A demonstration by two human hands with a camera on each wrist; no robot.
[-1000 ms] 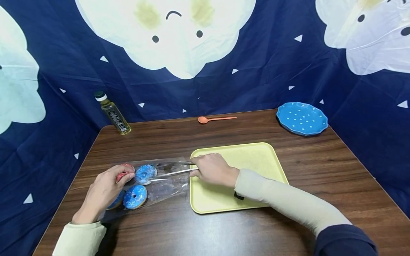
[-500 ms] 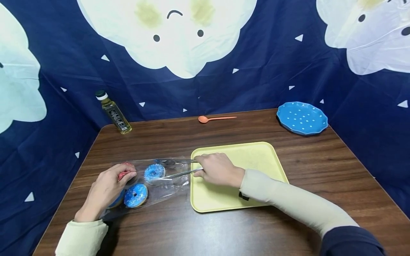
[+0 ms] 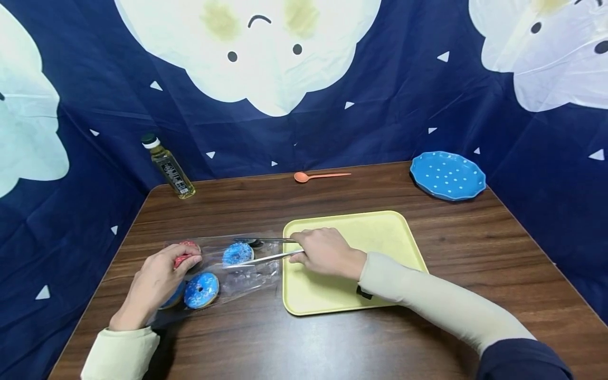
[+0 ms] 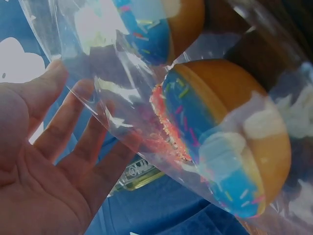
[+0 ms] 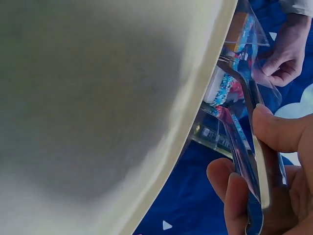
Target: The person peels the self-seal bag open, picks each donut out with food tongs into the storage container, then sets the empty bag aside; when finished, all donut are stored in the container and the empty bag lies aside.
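Tongs (image 3: 275, 257) are pinched in the right grip (image 3: 328, 252) above the yellow tray (image 3: 380, 237); to its left, a blue donut (image 3: 237, 253) lies between their arms inside the clear bag (image 3: 242, 282) the left grip (image 3: 152, 279) pinches.

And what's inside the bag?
In the bag are three blue donuts, a red one and the tips of the tongs. In the head view, the left hand covers part of the red one and one blue donut, so those bits can't be seen.
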